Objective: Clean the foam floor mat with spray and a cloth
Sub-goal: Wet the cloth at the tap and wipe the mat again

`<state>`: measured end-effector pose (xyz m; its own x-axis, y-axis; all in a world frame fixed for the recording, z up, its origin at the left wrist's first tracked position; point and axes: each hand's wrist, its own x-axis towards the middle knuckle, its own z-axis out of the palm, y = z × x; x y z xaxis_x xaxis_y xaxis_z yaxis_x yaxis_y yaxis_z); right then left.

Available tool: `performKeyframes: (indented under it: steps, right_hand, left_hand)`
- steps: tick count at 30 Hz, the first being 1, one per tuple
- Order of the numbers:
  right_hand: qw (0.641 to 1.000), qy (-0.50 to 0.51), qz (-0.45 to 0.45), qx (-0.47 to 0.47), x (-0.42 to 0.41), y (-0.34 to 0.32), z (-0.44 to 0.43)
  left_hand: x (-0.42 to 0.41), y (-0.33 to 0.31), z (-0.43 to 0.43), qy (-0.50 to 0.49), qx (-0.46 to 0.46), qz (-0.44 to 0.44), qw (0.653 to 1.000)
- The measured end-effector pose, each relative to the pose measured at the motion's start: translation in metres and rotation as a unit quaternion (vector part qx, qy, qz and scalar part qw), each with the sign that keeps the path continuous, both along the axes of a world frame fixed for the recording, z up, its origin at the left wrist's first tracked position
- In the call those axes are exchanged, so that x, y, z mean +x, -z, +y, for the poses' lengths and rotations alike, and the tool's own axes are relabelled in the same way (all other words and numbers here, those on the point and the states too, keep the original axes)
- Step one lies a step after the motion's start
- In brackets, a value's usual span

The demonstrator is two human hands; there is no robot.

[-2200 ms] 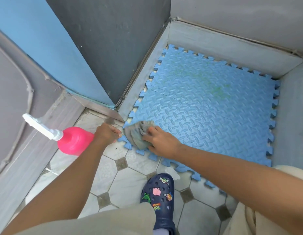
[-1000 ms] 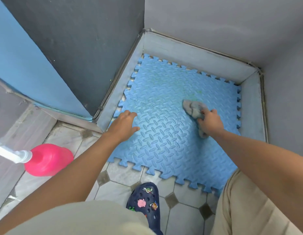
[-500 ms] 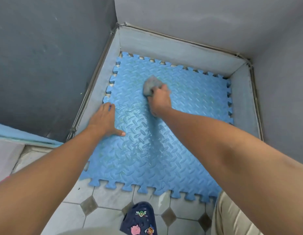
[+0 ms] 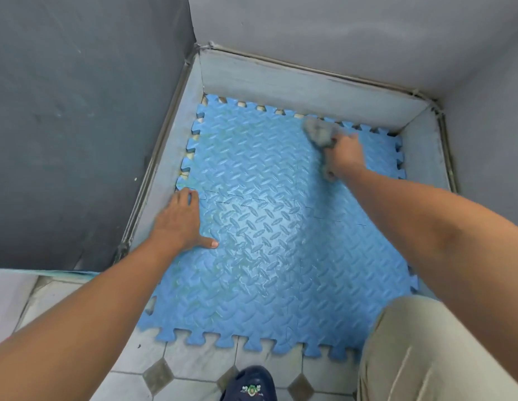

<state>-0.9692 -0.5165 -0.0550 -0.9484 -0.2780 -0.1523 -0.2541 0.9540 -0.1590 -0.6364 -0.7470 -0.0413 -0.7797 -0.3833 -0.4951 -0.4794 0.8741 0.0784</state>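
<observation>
Looking down from the head camera, I note a dark shoe point(image 4: 250, 384) on the tiled floor point(image 4: 194, 363) at the mat's near edge, beige trousers point(image 4: 411, 357) at the near right corner. The blue foam mat point(image 4: 269, 256) fills the walled corner and looks wet. Left hand point(image 4: 179, 224) lies open, palm flat on the mat's left edge, gripping nothing. Right hand point(image 4: 346, 154) presses a bunched grey cloth point(image 4: 318, 131) against the far edge, fingers closed over it.

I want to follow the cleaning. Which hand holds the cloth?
The right hand grips the grey cloth at the mat's far edge; the left hand lies flat, empty.
</observation>
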Motion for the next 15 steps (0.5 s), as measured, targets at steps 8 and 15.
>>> performKeyframes:
  steps: [8, 15]
  right_hand:
    - [0.973, 0.210, 0.023, 0.090, -0.027, 0.014, 0.048]
    - [0.994, -0.053, -0.041, -0.092, 0.105, -0.001, -0.080]
  left_hand:
    - [-0.008, 0.000, 0.005, -0.009, -0.012, -0.019, 1.000]
    - [-0.006, -0.004, 0.013, -0.035, -0.024, -0.025, 0.999]
